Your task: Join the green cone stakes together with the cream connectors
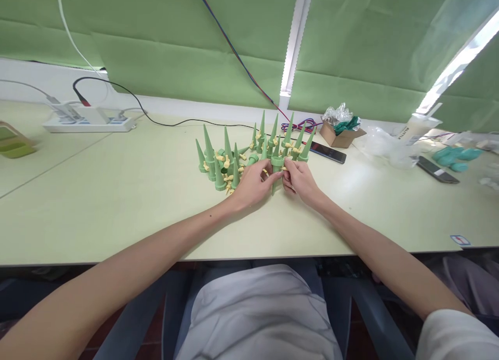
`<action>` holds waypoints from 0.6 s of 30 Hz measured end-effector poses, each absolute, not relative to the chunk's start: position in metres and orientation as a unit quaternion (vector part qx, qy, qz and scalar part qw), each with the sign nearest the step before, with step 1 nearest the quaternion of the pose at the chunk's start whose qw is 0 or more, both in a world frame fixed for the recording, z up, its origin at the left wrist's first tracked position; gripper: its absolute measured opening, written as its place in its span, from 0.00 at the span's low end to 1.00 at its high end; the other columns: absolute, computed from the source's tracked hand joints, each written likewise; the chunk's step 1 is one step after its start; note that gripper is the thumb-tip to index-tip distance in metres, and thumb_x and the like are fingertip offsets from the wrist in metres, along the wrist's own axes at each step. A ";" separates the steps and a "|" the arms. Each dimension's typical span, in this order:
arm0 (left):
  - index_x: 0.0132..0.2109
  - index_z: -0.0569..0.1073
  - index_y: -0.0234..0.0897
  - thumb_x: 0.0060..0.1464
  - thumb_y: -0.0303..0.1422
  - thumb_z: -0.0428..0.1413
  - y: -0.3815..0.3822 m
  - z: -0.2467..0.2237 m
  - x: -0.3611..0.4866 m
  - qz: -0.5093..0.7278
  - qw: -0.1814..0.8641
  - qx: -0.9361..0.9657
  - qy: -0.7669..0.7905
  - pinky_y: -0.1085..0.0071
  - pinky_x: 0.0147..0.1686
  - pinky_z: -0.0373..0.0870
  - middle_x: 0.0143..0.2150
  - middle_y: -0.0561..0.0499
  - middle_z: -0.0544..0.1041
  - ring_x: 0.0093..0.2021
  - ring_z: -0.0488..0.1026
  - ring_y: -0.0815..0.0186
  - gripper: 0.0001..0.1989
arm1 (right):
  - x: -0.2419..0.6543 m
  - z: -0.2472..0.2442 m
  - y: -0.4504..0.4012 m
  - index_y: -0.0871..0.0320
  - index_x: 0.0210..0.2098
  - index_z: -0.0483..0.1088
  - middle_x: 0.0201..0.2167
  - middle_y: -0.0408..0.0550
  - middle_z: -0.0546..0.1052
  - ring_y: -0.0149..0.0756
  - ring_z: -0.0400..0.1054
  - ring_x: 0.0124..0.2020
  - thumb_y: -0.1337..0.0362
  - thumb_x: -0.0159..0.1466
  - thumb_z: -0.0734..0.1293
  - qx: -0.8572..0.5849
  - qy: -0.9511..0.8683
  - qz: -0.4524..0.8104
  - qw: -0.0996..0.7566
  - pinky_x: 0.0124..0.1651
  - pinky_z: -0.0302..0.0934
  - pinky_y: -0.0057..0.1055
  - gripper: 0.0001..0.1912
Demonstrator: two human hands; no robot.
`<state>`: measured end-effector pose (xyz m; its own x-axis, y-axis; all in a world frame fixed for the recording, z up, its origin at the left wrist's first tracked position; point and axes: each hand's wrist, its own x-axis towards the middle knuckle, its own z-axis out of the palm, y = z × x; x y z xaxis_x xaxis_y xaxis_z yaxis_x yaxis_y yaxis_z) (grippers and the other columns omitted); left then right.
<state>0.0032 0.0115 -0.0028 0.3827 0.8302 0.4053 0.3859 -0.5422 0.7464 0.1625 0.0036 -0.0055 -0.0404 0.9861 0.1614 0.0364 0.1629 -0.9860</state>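
1 spike [277,162] btwn L+R fingers [270,180]

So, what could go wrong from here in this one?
The green cone, held point-down in the left hand, might slip or twist if the right hand presses its side. The standing green spikes sit so close that a knuckle could topple them. Small yellow pieces among them might get scattered.

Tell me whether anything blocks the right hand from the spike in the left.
Nothing visible does: the right hand is close beside the spike, its fingers at a yellow piece by the spike's side. Other spikes are behind and leftward.
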 end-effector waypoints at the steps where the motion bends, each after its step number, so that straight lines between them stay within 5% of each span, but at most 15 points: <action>1: 0.33 0.67 0.37 0.62 0.42 0.54 0.011 -0.003 0.003 0.397 0.280 0.782 0.390 0.69 0.33 0.66 0.33 0.51 0.73 0.32 0.68 0.67 0.14 | 0.162 -0.005 0.003 0.54 0.19 0.54 0.09 0.34 0.54 0.23 0.48 0.08 0.39 0.67 0.63 -0.457 -0.560 0.448 0.525 0.11 0.45 0.24 0.31; 10: 0.35 0.66 0.38 0.62 0.43 0.54 0.011 -0.003 0.004 0.421 0.361 0.740 0.382 0.70 0.30 0.67 0.33 0.52 0.72 0.29 0.68 0.69 0.13 | 0.168 -0.008 0.006 0.55 0.23 0.57 0.16 0.37 0.57 0.25 0.53 0.16 0.36 0.67 0.59 -0.442 -0.611 0.304 0.582 0.17 0.50 0.25 0.30; 18: 0.25 0.70 0.36 0.64 0.58 0.43 0.010 0.002 0.005 0.408 0.538 0.644 0.361 0.69 0.26 0.67 0.24 0.47 0.71 0.24 0.69 0.67 0.33 | 0.171 -0.009 0.004 0.55 0.26 0.57 0.21 0.39 0.59 0.26 0.53 0.20 0.43 0.71 0.58 -0.407 -0.689 0.256 0.542 0.22 0.51 0.26 0.26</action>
